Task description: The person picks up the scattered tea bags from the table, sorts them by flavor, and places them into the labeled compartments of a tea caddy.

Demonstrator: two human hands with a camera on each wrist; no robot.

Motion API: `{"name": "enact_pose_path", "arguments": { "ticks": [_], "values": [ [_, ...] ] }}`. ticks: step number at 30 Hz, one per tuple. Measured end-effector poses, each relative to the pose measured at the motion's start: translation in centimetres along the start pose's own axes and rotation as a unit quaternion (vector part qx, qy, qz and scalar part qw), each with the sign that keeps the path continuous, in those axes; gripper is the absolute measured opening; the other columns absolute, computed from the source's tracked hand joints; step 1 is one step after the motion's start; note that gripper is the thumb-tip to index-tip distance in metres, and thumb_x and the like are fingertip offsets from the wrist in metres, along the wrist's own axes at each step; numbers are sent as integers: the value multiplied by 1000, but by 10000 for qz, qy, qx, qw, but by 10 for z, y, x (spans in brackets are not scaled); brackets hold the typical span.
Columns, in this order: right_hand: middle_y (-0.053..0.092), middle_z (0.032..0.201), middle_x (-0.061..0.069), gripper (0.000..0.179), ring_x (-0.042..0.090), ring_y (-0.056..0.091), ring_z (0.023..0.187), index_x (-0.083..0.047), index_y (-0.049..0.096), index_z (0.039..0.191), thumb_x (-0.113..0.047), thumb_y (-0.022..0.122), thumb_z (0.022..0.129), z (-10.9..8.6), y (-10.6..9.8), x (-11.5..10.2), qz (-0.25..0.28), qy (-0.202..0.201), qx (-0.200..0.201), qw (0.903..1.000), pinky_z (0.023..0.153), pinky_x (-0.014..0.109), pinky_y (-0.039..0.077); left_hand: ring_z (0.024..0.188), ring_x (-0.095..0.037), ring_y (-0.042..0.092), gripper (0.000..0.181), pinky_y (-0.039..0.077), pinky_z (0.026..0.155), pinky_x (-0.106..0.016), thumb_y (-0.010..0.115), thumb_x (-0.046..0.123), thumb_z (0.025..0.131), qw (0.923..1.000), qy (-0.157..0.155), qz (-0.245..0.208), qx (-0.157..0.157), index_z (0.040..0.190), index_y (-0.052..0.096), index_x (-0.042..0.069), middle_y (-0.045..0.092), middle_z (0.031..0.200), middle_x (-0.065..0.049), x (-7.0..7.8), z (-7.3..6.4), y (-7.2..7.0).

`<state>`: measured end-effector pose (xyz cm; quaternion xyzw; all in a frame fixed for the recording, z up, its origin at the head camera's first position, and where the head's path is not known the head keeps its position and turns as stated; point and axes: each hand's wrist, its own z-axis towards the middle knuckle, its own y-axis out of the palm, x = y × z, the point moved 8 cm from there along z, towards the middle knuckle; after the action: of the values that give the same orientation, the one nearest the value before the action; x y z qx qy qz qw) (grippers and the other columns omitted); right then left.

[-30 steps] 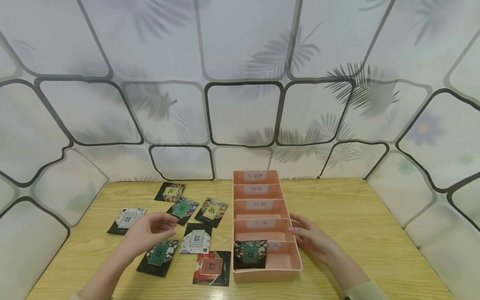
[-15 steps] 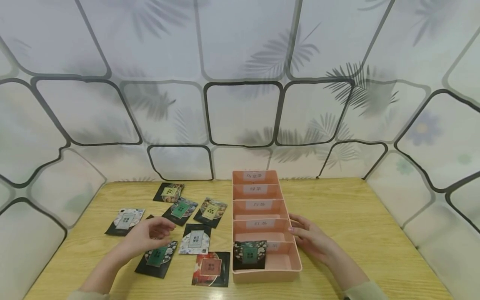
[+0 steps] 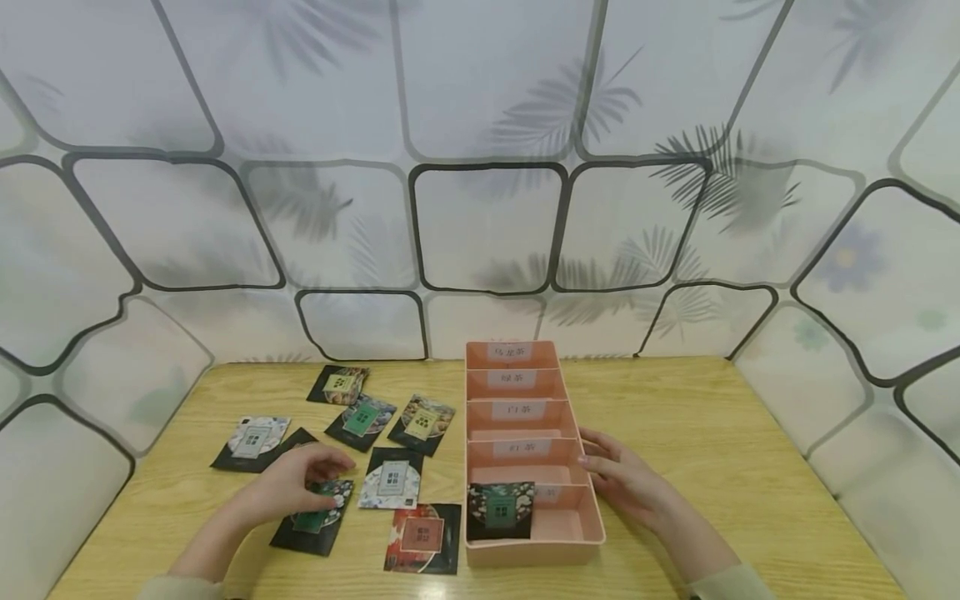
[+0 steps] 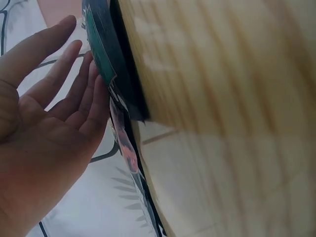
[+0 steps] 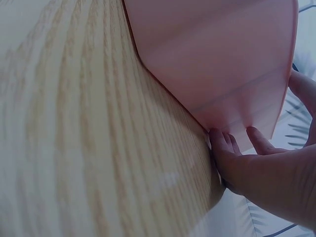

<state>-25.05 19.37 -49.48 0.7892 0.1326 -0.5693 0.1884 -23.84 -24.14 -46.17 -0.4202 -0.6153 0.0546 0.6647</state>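
My left hand (image 3: 296, 482) is low over a black floral tea sachet with a green label (image 3: 311, 521), covering part of it in the head view. Its fingers are loosely bent with nothing between them. From the left wrist, the hand (image 4: 59, 108) shows beside the sachet's edge (image 4: 101, 49), thumb apart from the fingers. The right hand (image 3: 626, 482) rests against the right side of a long pink divided box (image 3: 536, 552), thumb at the rim. In the right wrist view its fingertips (image 5: 253, 132) touch the box's outer wall (image 5: 212, 54). Another green-labelled sachet (image 3: 501, 510) stands in the box's nearest compartment.
Several other sachets lie left of the box: a red one (image 3: 422, 537), a white-and-black one (image 3: 392, 479), a yellow-labelled one (image 3: 422, 423), and another white one (image 3: 251, 442) at far left. Paper labels (image 3: 517, 410) mark the box's dividers. A patterned curtain (image 3: 487, 225) surrounds the wooden table (image 3: 675, 400).
My left hand has come down and nearer, over the green-labelled sachet, uncovering part of a dark sachet behind it. The right hand stays at the box.
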Motion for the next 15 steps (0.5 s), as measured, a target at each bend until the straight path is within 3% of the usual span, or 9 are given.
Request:
{"name": "enact_pose_path", "arguments": {
  "ticks": [15],
  "values": [
    [10,171,37,88,19,50,141,6,1,167,-23,59,109,0,1,0,66,23,-14,10000,115,27,48,94,-8,69,43,60,80,-23,92,6,80,9975,144,681,97,119,74,2,74,111,-9,-1,4,-1]
  ]
}}
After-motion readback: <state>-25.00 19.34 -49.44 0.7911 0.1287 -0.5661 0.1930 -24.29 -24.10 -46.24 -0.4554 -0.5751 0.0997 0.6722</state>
